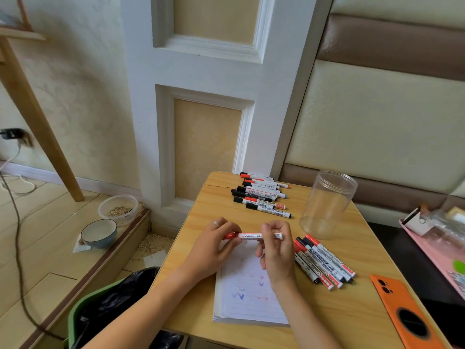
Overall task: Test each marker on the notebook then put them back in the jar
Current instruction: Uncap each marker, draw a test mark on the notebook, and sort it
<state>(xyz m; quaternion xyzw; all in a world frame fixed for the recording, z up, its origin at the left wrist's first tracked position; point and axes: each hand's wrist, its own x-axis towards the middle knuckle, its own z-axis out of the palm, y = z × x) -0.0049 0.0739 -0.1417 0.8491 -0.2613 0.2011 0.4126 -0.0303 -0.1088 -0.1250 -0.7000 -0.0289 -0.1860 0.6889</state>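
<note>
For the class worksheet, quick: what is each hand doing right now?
Left hand: grips the red cap end of the marker.
Right hand: holds the marker's barrel.

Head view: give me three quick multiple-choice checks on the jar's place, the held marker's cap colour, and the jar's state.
1. Where does the jar stand?
A. right of the far marker row
B. on the notebook
C. on the floor

2. What colour is the cap on the marker held by both hands?
A. blue
B. red
C. black

3. What state is the jar in?
A. full of markers
B. lidded
C. open and empty

Key: 1 A, it stands on the table beside that row. 2 B, a red cap shows at the left hand. 3 C, nothing shows through its clear wall.
</note>
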